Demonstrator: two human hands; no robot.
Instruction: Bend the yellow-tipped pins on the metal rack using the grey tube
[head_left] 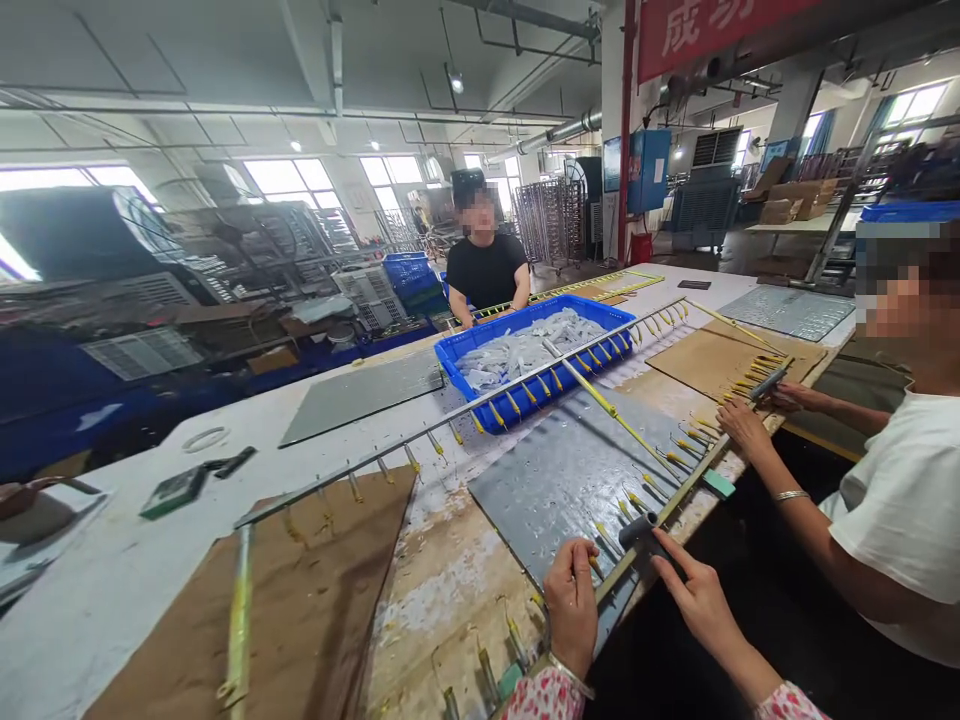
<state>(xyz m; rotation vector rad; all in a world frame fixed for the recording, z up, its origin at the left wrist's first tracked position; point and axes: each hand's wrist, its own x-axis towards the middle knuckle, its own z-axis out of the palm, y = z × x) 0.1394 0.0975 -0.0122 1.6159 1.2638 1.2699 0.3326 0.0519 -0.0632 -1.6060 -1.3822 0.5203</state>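
Note:
A long metal rack (pixel 679 500) with a row of yellow-coated hooks (pixel 634 500) lies along the table's near edge. My left hand (pixel 571 605) is closed at its near bar, thumb and finger pinched beside a hook; what they hold is hidden. Against the same bar, my right hand (pixel 697 595) grips a dark grey tube piece (pixel 639 530) with its fingers extended along it. Part of that piece is behind my fingers. Below the hooks lies a grey sheet (pixel 547 480). A green block (pixel 718 484) sits on the bar farther right.
A blue crate (pixel 495 415) of translucent pieces stands mid-table, with the rack's far bar (pixel 420 432) passing in front. At right, a co-worker's hands (pixel 742 425) work on the same rack. Another person (pixel 487 270) sits opposite. Brown boards (pixel 300 590) and a green box (pixel 174 492) lie left.

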